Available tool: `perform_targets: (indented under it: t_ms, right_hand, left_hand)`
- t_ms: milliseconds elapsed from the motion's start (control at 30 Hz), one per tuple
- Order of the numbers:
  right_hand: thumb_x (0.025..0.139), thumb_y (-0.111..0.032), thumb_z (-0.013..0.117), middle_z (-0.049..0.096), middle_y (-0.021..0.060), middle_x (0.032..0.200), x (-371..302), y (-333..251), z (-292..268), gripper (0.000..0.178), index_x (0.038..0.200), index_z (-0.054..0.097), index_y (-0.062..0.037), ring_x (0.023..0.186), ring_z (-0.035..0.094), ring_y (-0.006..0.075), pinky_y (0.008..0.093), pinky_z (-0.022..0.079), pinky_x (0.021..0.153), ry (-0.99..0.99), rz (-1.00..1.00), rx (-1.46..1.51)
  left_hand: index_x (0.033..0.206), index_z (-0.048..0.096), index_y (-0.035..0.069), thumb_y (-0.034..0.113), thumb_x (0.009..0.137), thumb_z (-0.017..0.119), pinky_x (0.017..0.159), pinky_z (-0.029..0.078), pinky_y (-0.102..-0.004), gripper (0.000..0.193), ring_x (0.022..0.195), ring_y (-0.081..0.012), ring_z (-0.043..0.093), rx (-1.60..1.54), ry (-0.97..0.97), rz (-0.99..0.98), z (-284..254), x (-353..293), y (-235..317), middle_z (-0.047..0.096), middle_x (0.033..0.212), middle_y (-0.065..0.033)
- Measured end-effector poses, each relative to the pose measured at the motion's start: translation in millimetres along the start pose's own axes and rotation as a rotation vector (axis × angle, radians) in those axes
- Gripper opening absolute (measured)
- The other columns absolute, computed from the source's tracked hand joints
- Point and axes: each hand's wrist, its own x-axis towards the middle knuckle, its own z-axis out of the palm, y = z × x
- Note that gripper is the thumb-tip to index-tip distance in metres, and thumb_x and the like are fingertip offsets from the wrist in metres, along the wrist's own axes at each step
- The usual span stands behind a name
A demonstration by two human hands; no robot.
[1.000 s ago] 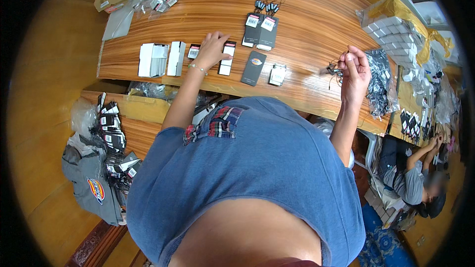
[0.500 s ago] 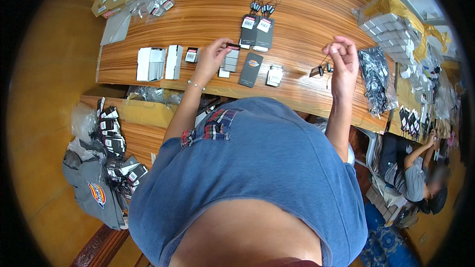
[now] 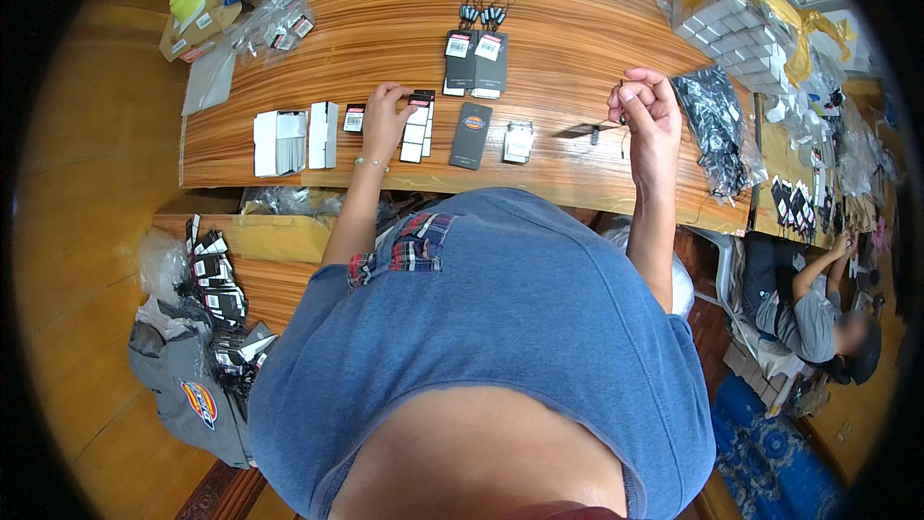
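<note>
My left hand (image 3: 387, 123) is closed at the fingertips on a long black-and-white folded hang tag (image 3: 416, 131), held just over the table. Beside it lies a small stack of black-and-white labels (image 3: 354, 117). To the right sit a dark grey hang tag (image 3: 470, 138) with a colourful emblem and a pile of white barcode labels (image 3: 518, 144). Raised above the table's right part, my right hand (image 3: 651, 120) pinches a thin black cord (image 3: 624, 114). A dark, blurred flat piece (image 3: 577, 131) hangs to the left of these fingers.
Grey tags with strings (image 3: 475, 63) lie farther back. White boxes of cards (image 3: 280, 144) stand at left, a bag of black cords (image 3: 714, 125) at right. Wrapped white boxes (image 3: 727, 29) fill the far right corner. A co-worker (image 3: 813, 303) sits at right.
My left hand has shifted left, and the tag in it now shows its white panels. My right hand still pinches the cord; the dark piece has swung out leftward. The view has shifted slightly.
</note>
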Motion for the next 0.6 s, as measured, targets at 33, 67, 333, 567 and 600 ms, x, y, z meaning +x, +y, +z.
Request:
perform_targets:
  t_ms: [33, 67, 333, 567, 600]
  right_hand:
    - [0.084, -0.001, 0.054, 0.057, 0.006, 0.073, -1, 0, 0, 0.019, 0.102, 0.049, 0.0013, 0.066, 0.053, 0.0108, 0.0219, 0.043, 0.063, -0.002, -0.001, 0.005]
    - [0.084, -0.001, 0.054, 0.057, 0.006, 0.074, -2, 0, 0, 0.019, 0.102, 0.049, 0.0013, 0.067, 0.053, 0.0107, 0.0219, 0.043, 0.063, -0.015, 0.01, 0.001]
    - [0.084, -0.001, 0.054, 0.057, 0.0055, 0.075, -4, -2, 10, 0.019, 0.102, 0.049, 0.0011, 0.068, 0.052, 0.0096, 0.0212, 0.043, 0.064, -0.107, 0.045, -0.046]
    - [0.085, -0.002, 0.054, 0.057, 0.0049, 0.075, -5, -2, 9, 0.018, 0.102, 0.049, 0.0002, 0.068, 0.052, 0.0087, 0.0204, 0.042, 0.063, -0.146, 0.06, -0.052]
    - [0.084, -0.001, 0.054, 0.057, 0.0041, 0.074, -7, -4, 11, 0.019, 0.102, 0.048, -0.0004, 0.067, 0.052, 0.0082, 0.0198, 0.042, 0.061, -0.137, 0.074, -0.056]
  left_hand:
    - [0.091, 0.059, 0.001, 0.006, 0.071, 0.067, 0.072, 0.046, -0.034, 0.022, 0.081, -0.0257, 0.057, 0.087, 0.047, 0.092, 0, -1, 2, 0.057, 0.091, -0.0125]
    - [0.09, 0.058, 0.001, 0.006, 0.072, 0.067, 0.07, 0.046, -0.0336, 0.021, 0.078, -0.0248, 0.057, 0.008, 0.004, 0.034, -4, 0, 8, 0.058, 0.088, -0.0121]
    - [0.086, 0.056, -0.001, 0.011, 0.076, 0.065, 0.055, 0.041, -0.0298, 0.018, 0.056, -0.0182, 0.053, -0.333, -0.267, -0.301, -18, 21, 15, 0.057, 0.063, -0.0096]
    - [0.089, 0.058, 0.0, 0.01, 0.076, 0.067, 0.062, 0.047, -0.027, 0.019, 0.063, -0.0183, 0.057, -0.123, 0.053, -0.04, 0, 14, 2, 0.062, 0.077, -0.0082]
    - [0.09, 0.058, 0.0, 0.01, 0.076, 0.067, 0.061, 0.046, -0.026, 0.02, 0.063, -0.0162, 0.057, -0.292, -0.043, -0.198, -6, 16, 10, 0.062, 0.076, -0.0075]
